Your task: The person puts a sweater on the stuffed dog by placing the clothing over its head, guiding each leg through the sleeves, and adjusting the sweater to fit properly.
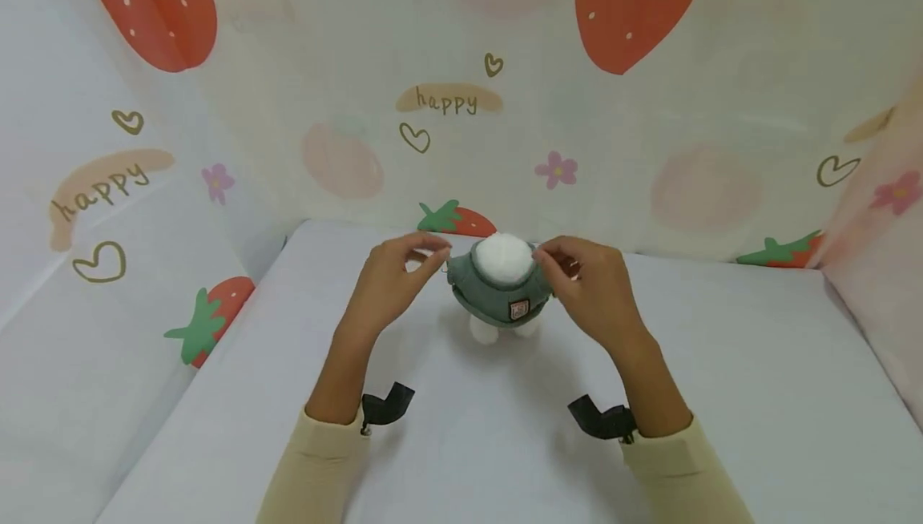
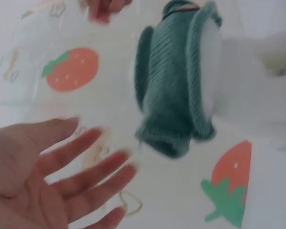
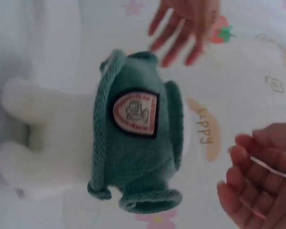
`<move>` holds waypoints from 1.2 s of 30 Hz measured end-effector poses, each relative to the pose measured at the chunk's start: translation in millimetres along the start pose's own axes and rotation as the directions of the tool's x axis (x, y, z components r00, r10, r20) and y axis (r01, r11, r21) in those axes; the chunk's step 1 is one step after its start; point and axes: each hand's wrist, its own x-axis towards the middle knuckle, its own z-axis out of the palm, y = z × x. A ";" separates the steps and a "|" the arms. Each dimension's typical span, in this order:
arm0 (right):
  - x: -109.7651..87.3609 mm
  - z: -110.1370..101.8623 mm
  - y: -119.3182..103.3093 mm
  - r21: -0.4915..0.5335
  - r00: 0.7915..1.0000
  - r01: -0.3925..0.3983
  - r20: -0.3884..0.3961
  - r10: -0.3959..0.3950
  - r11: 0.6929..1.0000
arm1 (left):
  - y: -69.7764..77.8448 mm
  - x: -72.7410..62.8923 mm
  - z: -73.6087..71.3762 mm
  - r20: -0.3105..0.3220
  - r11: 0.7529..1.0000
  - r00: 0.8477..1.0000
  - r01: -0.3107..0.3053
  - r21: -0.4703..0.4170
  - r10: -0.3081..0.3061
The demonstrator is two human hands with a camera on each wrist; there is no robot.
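A white plush toy [image 1: 504, 258] stands upright on the white surface, its stubby legs [image 3: 26, 102] showing below a green knitted sweater [image 1: 485, 298]. The sweater has rolled edges, short sleeves and a badge patch [image 3: 137, 113]. White plush fills the neck opening; no face shows. My left hand [image 1: 389, 276] is beside one sleeve, and the left wrist view shows its fingers [image 2: 95, 171] spread, apart from the knit. On the other side is my right hand [image 1: 587, 280]. Its fingers [image 3: 243, 179] are loosely bent in the right wrist view, with a gap between them and the collar.
Behind the toy rises a pale backdrop [image 1: 613, 131] printed with strawberries, hearts and "happy". It also encloses both sides of the white tabletop [image 1: 461, 444]. A black wrist mount [image 1: 388, 404] sticks out from the left wrist, another black mount [image 1: 602, 418] from the right.
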 end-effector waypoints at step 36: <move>1.9 34.7 25.6 0.047 0.918 -0.397 0.017 0.397 0.917 | -13.8 27.1 65.5 0.161 0.829 0.963 0.267 -0.491 -0.215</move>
